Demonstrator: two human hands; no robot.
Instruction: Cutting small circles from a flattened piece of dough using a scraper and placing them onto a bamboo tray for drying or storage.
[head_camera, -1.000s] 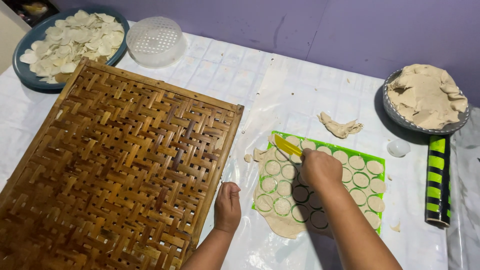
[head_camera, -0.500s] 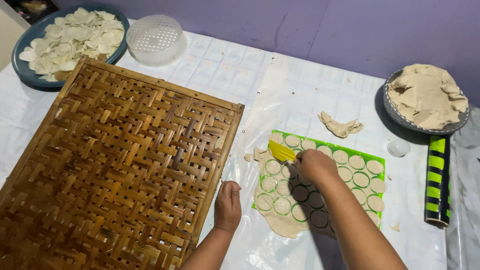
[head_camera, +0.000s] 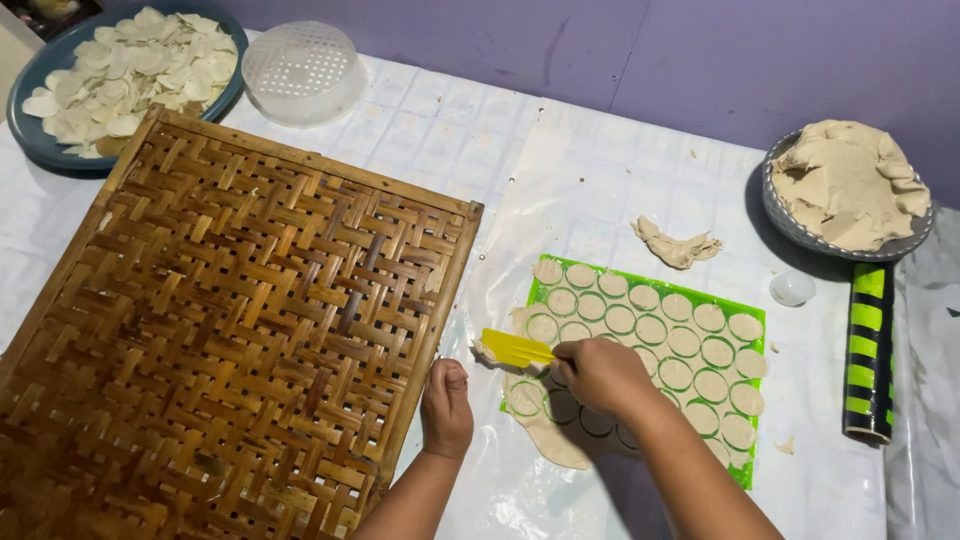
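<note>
While a dark blue dish (head_camera: 30, 95) heaped with pale dough rounds sits at the far left corner of the white surface (head_camera: 560, 140), a big woven bamboo tray (head_camera: 230, 320) fills most of the left side, with a white perforated plastic bowl (head_camera: 303, 70) turned upside down just beyond its top edge. Just beside the tray's right rim, the left hand (head_camera: 447, 408) rests on the clear plastic sheet (head_camera: 520, 250) with its fingers curled in; whether it presses anything there is hard to tell. To its right, the right hand (head_camera: 600, 375) pinches the handle of a yellow scraper (head_camera: 515, 347), whose blade lies at the left edge of the rolled dough sheet (head_camera: 560, 445) under a green cutting mould (head_camera: 745, 320) full of round cut-outs. A small dough scrap (head_camera: 675, 245) lies above the mould. Farther right stand a small clear cap (head_camera: 792, 288), a grey plate (head_camera: 790, 225) piled with dough, and a green-and-black striped rolling pin (head_camera: 868, 350).
</note>
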